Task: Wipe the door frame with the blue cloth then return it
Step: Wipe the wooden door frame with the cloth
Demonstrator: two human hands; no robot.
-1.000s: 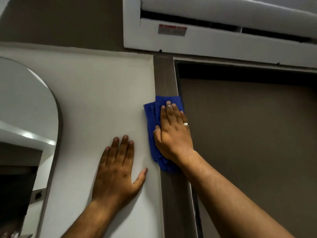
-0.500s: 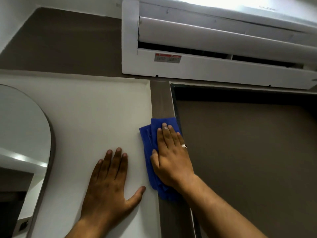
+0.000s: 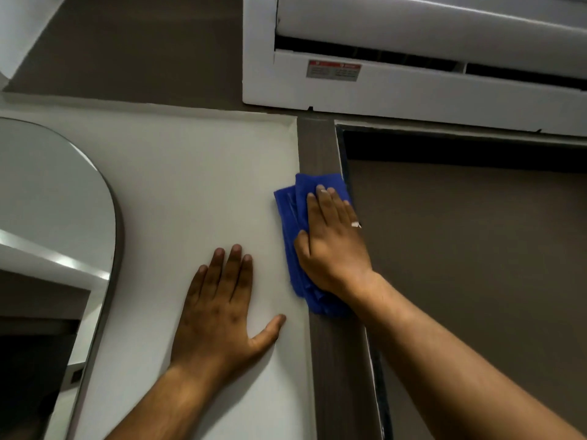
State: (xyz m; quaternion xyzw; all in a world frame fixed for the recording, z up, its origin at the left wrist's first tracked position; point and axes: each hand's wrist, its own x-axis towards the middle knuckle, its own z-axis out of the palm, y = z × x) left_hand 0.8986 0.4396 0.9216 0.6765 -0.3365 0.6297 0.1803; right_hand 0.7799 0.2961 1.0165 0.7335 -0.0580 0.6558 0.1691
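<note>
I have my right hand pressed flat on the blue cloth, fingers straight and together, pinning the folded cloth against the brown door frame just below its top corner. My left hand lies open, fingers spread, on the white wall beside the frame, gripping nothing.

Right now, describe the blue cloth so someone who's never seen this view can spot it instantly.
Find the white air conditioner at the top; the brown door frame runs down from below its left end. Partway down that strip, the blue cloth lies folded under the flat right hand. It is the only vivid blue thing here; the left hand rests bare on the white wall beside it.
</note>
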